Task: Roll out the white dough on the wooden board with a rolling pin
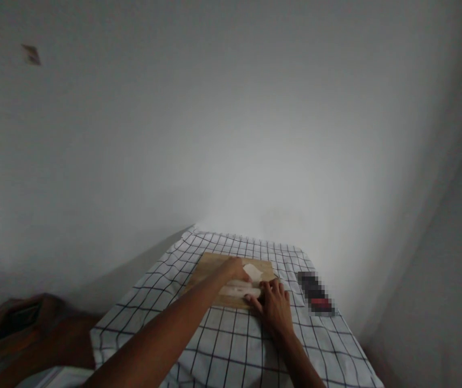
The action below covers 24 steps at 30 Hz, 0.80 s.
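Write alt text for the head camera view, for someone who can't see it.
A person's left hand and right hand are at pale, flat material on a wooden board. Beneath is a white cloth with dark grid lines; a pixelated dark-and-red object lies to the right.

A grid of thin dark lines crosses the white tablecloth (pixel 226 350) around a tan board (pixel 214 262), where a cream piece (pixel 252 271) shows near the far right corner and an off-white strip (pixel 235 291) toward the near edge. By the tablecloth's right edge, a pixelated object (pixel 315 292) shows black with red; the wall (pixel 231 118) is grey.
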Each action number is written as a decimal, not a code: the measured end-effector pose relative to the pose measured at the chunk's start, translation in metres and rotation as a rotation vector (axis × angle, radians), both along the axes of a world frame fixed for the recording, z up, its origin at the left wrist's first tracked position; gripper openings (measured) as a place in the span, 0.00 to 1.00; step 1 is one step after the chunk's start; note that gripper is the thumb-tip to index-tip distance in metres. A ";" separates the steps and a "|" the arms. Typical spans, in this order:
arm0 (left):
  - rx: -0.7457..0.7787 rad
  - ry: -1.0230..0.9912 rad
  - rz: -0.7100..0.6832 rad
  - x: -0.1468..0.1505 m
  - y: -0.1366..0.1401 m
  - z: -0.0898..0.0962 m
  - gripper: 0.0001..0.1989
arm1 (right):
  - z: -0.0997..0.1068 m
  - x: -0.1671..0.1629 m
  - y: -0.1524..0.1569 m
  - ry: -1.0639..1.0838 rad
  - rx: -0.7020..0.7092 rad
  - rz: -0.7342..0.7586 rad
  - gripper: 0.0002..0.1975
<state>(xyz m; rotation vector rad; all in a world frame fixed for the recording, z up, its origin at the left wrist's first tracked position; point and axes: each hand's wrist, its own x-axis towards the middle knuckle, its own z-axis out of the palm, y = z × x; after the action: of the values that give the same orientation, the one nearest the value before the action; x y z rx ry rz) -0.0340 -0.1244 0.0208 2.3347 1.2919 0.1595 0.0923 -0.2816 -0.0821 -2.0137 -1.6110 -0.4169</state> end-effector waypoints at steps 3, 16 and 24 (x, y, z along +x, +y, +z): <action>-0.012 -0.102 0.015 -0.008 0.007 -0.009 0.27 | -0.001 0.000 0.000 0.027 0.022 0.016 0.26; 0.070 -0.204 -0.159 -0.037 0.042 0.017 0.10 | -0.004 0.008 0.003 0.079 0.055 -0.067 0.22; 0.290 -0.134 -0.214 -0.043 0.007 -0.026 0.16 | -0.005 0.009 0.001 0.097 0.013 -0.092 0.23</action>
<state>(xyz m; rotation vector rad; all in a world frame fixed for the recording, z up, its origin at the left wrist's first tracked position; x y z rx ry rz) -0.0765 -0.1172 -0.0053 2.6351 1.0014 0.4525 0.1011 -0.2801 -0.0868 -2.0713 -1.4585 -0.3572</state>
